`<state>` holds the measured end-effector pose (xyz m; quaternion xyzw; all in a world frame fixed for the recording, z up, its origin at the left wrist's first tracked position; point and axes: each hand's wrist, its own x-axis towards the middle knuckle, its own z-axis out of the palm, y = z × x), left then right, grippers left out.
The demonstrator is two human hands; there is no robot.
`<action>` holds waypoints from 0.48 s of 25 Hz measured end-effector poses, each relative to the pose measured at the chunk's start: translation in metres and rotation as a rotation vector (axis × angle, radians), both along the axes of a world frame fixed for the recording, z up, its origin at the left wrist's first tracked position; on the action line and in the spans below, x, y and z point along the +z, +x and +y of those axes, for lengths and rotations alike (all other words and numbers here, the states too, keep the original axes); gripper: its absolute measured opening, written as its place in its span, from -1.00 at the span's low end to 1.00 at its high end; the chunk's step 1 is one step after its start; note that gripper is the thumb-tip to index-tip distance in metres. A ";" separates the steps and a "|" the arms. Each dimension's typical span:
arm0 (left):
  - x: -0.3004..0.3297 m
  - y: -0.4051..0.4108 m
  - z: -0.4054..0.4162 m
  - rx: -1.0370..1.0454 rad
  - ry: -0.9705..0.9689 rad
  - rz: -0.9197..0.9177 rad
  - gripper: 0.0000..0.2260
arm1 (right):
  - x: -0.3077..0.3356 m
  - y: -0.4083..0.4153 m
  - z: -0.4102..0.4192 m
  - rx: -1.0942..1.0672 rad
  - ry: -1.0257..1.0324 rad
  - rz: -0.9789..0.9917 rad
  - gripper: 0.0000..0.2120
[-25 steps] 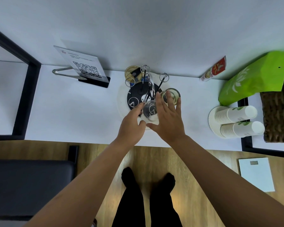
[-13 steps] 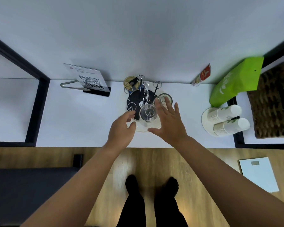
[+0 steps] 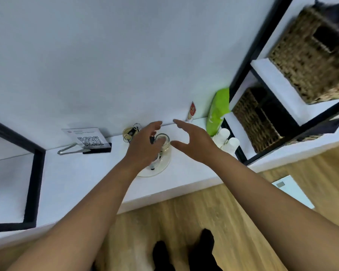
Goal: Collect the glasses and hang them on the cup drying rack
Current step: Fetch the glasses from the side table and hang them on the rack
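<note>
The cup drying rack (image 3: 157, 167) stands on a round cream base on the white counter, its black prongs mostly hidden behind my left hand. A clear glass (image 3: 162, 140) hangs on the rack's right side, rim toward me. Another glass (image 3: 128, 132) shows at the rack's far left. My left hand (image 3: 143, 147) hovers over the rack with relaxed, slightly curled fingers and holds nothing. Just right of the rack, my right hand (image 3: 192, 141) is spread with straight fingers, empty.
A QR-code sign (image 3: 86, 138) and metal tongs (image 3: 70, 149) lie left of the rack. Stacked paper cups (image 3: 226, 138), a green bag (image 3: 217, 112) and a red sachet (image 3: 192, 113) sit to the right. Wicker baskets (image 3: 258, 118) fill a black-framed shelf at right.
The head camera has tilted up and swung right. Both hands have lifted away from the glass on the rack's front and now hover higher, the left over the rack, the right beside it.
</note>
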<state>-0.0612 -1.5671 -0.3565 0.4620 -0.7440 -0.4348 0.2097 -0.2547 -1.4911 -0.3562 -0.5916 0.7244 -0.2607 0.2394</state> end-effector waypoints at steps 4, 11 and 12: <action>0.054 -0.035 0.011 -0.147 -0.127 0.048 -0.53 | 0.056 -0.026 0.038 -0.105 -0.102 -0.042 -0.37; 0.139 -0.141 0.059 -0.462 -0.293 0.147 -0.51 | 0.142 -0.111 0.147 -0.426 -0.299 -0.036 -0.30; 0.145 -0.157 0.069 -0.503 -0.311 0.151 -0.51 | 0.148 -0.122 0.163 -0.466 -0.320 -0.035 -0.31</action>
